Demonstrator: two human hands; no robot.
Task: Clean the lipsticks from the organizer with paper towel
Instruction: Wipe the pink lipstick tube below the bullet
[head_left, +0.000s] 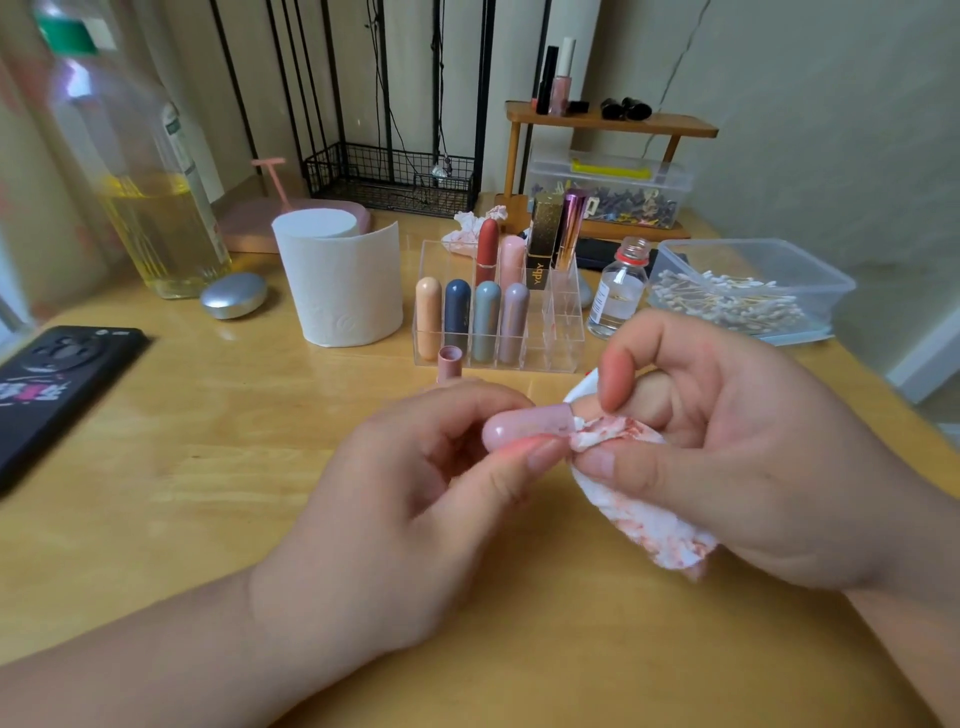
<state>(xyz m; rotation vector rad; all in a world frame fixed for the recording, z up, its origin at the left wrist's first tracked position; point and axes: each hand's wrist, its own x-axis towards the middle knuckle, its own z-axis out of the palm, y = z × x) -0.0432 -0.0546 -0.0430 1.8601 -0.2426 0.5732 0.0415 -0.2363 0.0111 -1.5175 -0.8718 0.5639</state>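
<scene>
A: Where is the pink lipstick (524, 427)?
B: Above the desk (208, 467), in front of the organizer (563, 338). The left hand (395, 499) has its grip clamped on it, and the right hand (727, 457) pinches stained paper towel (654, 525) against its open end.
A: Best practice?
B: Probably turn the tube against a clean fold. There is open room toward the desk's front edge.

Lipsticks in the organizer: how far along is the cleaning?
Done: a stained crumpled tissue behind the organizer suggests some wiping. In hand: the left hand holds a pink lipstick while the right hand pinches a stained paper towel on its open end; a pink cap stands nearby. Left: eight lipsticks stand in the organizer; which are clean, I cannot tell.
</scene>
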